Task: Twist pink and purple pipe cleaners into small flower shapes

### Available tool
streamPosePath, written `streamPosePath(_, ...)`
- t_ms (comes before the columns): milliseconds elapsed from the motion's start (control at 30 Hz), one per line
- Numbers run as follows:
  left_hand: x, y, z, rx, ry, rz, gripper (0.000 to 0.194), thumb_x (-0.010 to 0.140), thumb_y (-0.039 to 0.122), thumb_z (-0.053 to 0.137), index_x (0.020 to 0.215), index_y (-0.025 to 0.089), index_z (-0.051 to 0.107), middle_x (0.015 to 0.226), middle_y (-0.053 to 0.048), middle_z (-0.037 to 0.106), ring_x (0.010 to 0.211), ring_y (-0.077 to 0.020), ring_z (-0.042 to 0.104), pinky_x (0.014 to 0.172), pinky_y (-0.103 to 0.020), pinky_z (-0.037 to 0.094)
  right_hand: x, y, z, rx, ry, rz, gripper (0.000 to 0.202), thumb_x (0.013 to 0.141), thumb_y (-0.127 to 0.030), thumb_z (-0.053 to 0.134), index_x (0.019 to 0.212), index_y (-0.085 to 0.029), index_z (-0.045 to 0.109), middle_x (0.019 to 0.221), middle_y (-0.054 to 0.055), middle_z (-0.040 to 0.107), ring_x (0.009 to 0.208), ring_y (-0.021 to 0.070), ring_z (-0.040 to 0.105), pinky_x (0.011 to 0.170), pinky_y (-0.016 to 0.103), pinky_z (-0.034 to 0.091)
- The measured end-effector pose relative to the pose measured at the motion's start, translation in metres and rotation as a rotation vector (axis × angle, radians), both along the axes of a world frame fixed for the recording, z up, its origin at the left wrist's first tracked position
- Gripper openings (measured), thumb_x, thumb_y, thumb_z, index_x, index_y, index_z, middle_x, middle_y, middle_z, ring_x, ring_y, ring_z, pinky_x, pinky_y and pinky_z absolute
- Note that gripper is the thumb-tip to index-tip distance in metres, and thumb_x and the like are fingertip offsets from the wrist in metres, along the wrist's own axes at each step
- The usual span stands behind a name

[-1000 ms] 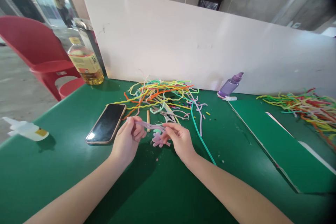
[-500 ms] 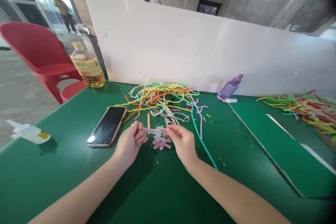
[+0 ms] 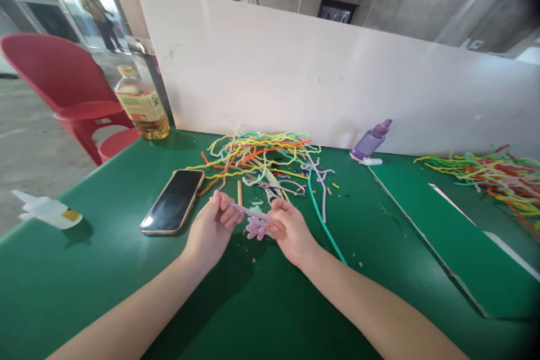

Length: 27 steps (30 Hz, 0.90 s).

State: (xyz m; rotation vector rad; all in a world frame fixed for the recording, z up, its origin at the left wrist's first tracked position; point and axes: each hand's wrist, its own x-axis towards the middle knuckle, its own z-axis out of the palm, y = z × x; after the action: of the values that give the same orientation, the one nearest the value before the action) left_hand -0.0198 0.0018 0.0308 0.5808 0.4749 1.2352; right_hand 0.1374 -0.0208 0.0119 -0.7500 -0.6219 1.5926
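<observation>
A light purple fuzzy strip stretches between my two hands above the green table. My left hand pinches its left end, fingers curled. The right end is between the fingers of my right hand. Just below the strip lies a purple flower-like piece, partly covered by my right fingers. A small mint-green piece is behind the strip. Scissors lie beyond my right hand, and a short wooden stick stands out between the hands and the pile of coloured strips.
A phone lies left of my left hand, with a white glue bottle farther left. An oil bottle stands at the back left. A purple bottle, green boards and more strips are to the right. Two people are beyond the white panel.
My right hand has moved slightly down, and its fingers now cover part of the flower-like piece. The strip now slopes down to the right.
</observation>
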Motion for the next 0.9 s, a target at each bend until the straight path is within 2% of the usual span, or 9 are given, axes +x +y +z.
streamPosePath(100, -0.002, -0.003, 0.003, -0.005, -0.021, -0.068, 0.035, 0.093, 0.032, 0.036, 0.063, 0.017, 0.043, 0.051, 0.005, 0.029, 0.046, -0.0092, 0.034, 0.054, -0.022, 0.039, 0.002, 0.001, 0.000, 0.017, 0.015, -0.006, 0.016, 0.066, -0.010, 0.063, 0.071, -0.020, 0.050, 0.043, -0.011, 0.029, 0.043, 0.0059, 0.029, 0.047, 0.019, 0.032)
streamPosePath(200, -0.006, -0.003, 0.006, 0.035, 0.035, -0.122, 0.036, 0.093, 0.034, 0.036, 0.062, 0.017, 0.044, 0.052, 0.004, 0.031, 0.051, -0.0119, 0.042, 0.054, -0.023, 0.039, 0.007, 0.004, -0.001, -0.002, 0.012, 0.000, 0.015, 0.068, -0.017, 0.066, 0.076, -0.020, 0.053, 0.046, -0.010, 0.034, 0.045, 0.0068, 0.033, 0.050, 0.021, 0.036)
streamPosePath(333, -0.008, -0.002, 0.007, 0.087, 0.061, -0.113, 0.038, 0.093, 0.034, 0.034, 0.061, 0.018, 0.046, 0.050, 0.003, 0.030, 0.059, -0.0150, 0.047, 0.062, -0.026, 0.041, 0.009, 0.006, -0.002, 0.031, -0.024, -0.018, 0.015, 0.069, -0.020, 0.067, 0.079, -0.019, 0.056, 0.052, -0.008, 0.043, 0.049, 0.0068, 0.041, 0.056, 0.022, 0.042)
streamPosePath(467, -0.007, -0.001, 0.008, 0.061, 0.029, -0.098, 0.038, 0.093, 0.034, 0.036, 0.060, 0.018, 0.045, 0.049, 0.004, 0.027, 0.054, -0.0141, 0.043, 0.058, -0.026, 0.041, 0.007, 0.004, -0.004, 0.055, -0.141, -0.060, 0.014, 0.069, -0.020, 0.067, 0.078, -0.018, 0.057, 0.056, -0.006, 0.051, 0.051, 0.0079, 0.050, 0.055, 0.022, 0.046)
streamPosePath(567, -0.008, 0.001, 0.009, 0.056, 0.021, -0.087, 0.037, 0.093, 0.033, 0.037, 0.060, 0.018, 0.044, 0.048, 0.005, 0.025, 0.051, -0.0133, 0.041, 0.058, -0.026, 0.041, 0.005, 0.001, -0.005, 0.035, -0.144, -0.043, 0.021, 0.068, -0.022, 0.070, 0.084, -0.018, 0.055, 0.064, -0.003, 0.059, 0.060, 0.0123, 0.061, 0.058, 0.026, 0.050)
streamPosePath(667, -0.008, 0.002, 0.009, 0.056, 0.019, -0.090, 0.037, 0.093, 0.033, 0.036, 0.060, 0.018, 0.043, 0.047, 0.006, 0.024, 0.050, -0.0124, 0.039, 0.057, -0.025, 0.040, 0.003, -0.001, -0.005, 0.015, -0.125, 0.015, 0.027, 0.066, -0.024, 0.073, 0.085, -0.018, 0.055, 0.070, -0.002, 0.062, 0.067, 0.0170, 0.066, 0.060, 0.029, 0.052)
streamPosePath(733, -0.008, 0.003, 0.008, 0.047, 0.031, -0.105, 0.037, 0.093, 0.033, 0.037, 0.060, 0.018, 0.043, 0.048, 0.006, 0.023, 0.049, -0.0115, 0.037, 0.054, -0.023, 0.039, 0.003, -0.003, -0.003, 0.021, -0.133, 0.081, 0.027, 0.066, -0.024, 0.073, 0.084, -0.016, 0.056, 0.076, 0.000, 0.063, 0.066, 0.0166, 0.067, 0.059, 0.027, 0.052)
streamPosePath(833, -0.007, 0.002, 0.003, 0.014, 0.130, -0.165, 0.037, 0.091, 0.034, 0.042, 0.057, 0.017, 0.042, 0.050, 0.006, 0.024, 0.047, -0.0100, 0.034, 0.048, -0.020, 0.035, 0.002, -0.005, 0.001, 0.004, -0.170, 0.237, 0.024, 0.071, -0.029, 0.069, 0.086, -0.014, 0.058, 0.078, 0.004, 0.067, 0.061, 0.0131, 0.065, 0.056, 0.023, 0.051)
streamPosePath(900, -0.006, 0.001, 0.001, 0.012, 0.214, -0.221, 0.039, 0.089, 0.035, 0.044, 0.056, 0.017, 0.042, 0.051, 0.006, 0.023, 0.046, -0.0092, 0.030, 0.045, -0.019, 0.032, 0.001, -0.007, 0.002, -0.028, -0.201, 0.360, 0.027, 0.077, -0.037, 0.063, 0.087, -0.012, 0.060, 0.074, 0.005, 0.067, 0.056, 0.0118, 0.063, 0.052, 0.022, 0.050)
